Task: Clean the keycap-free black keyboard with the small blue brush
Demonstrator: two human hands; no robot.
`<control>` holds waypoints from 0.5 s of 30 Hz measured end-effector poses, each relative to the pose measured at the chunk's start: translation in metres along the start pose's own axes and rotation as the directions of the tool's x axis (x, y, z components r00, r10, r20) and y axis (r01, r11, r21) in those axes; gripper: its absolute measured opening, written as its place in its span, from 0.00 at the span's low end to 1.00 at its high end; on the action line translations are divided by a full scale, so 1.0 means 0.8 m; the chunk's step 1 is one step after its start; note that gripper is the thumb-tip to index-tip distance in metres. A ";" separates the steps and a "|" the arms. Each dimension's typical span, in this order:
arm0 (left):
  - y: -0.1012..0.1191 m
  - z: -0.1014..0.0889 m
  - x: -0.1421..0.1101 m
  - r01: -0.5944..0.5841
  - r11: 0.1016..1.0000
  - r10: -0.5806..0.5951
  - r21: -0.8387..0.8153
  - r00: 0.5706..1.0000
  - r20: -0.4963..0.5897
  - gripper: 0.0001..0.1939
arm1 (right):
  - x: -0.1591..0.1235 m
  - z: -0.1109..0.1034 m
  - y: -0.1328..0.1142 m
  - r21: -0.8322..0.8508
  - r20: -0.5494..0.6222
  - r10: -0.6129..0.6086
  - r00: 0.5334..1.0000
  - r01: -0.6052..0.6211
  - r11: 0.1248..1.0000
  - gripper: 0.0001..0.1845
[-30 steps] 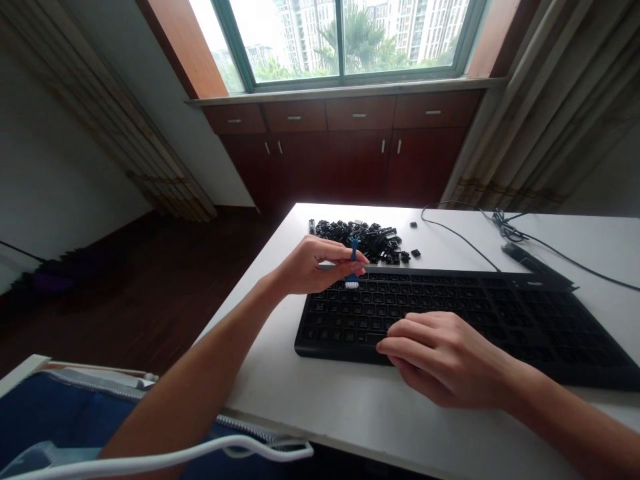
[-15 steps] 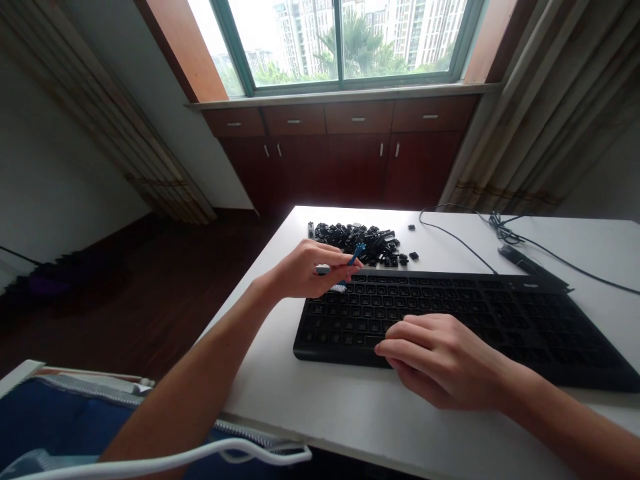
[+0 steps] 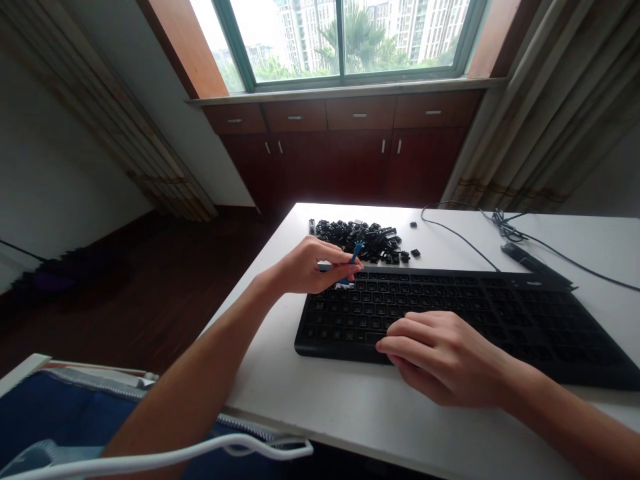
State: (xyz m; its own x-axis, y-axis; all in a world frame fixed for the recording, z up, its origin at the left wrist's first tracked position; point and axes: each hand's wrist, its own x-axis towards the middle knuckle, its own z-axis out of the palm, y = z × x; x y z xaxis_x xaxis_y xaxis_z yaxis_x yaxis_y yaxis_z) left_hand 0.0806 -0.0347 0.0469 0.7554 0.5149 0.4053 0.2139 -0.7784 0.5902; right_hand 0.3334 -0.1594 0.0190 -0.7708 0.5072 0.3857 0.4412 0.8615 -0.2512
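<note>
Pinched between the thumb and fingers of my left hand point(image 3: 325, 265) is a small blue brush point(image 3: 358, 249). Its white bristles point(image 3: 344, 286) are down at the upper left keys area of a black keyboard point(image 3: 370, 310). The keycaps are off, so the bare key sockets show. My right hand point(image 3: 440, 357) is closed on the keyboard's front edge, with its fingers bent and its thumb partly hidden. Behind the keyboard lies a heap of loose black keycaps point(image 3: 370, 239), just beyond my left hand.
Two stray keycaps lie right of the heap, one of them a small keycap point(image 3: 415, 253). A black cable point(image 3: 465, 243) runs to a coil point(image 3: 501, 223) at the back right of the white table point(image 3: 280, 387). A white bar point(image 3: 200, 453) and a blue bag point(image 3: 45, 413) are at the lower left.
The brush has shifted slightly, its bristles now lower against the keyboard and more hidden by the hand. My right hand stays in place on the keyboard edge.
</note>
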 end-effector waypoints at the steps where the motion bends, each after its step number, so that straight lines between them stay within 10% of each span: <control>1: 0.001 -0.002 0.000 0.001 1.000 -0.001 0.012 1.000 0.009 0.09 | 0.000 0.000 0.000 -0.001 0.000 0.002 1.000 -0.002 1.000 0.12; 15: 0.002 -0.010 0.000 0.027 0.998 -0.029 -0.059 0.999 -0.038 0.08 | -0.001 0.000 0.000 0.016 -0.003 -0.005 1.000 0.005 1.000 0.12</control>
State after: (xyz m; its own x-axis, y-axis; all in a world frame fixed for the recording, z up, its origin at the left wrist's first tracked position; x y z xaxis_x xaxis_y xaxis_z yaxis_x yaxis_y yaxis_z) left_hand 0.0760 -0.0328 0.0535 0.7246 0.5509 0.4140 0.1973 -0.7415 0.6412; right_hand 0.3341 -0.1599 0.0189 -0.7715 0.5031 0.3894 0.4303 0.8635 -0.2630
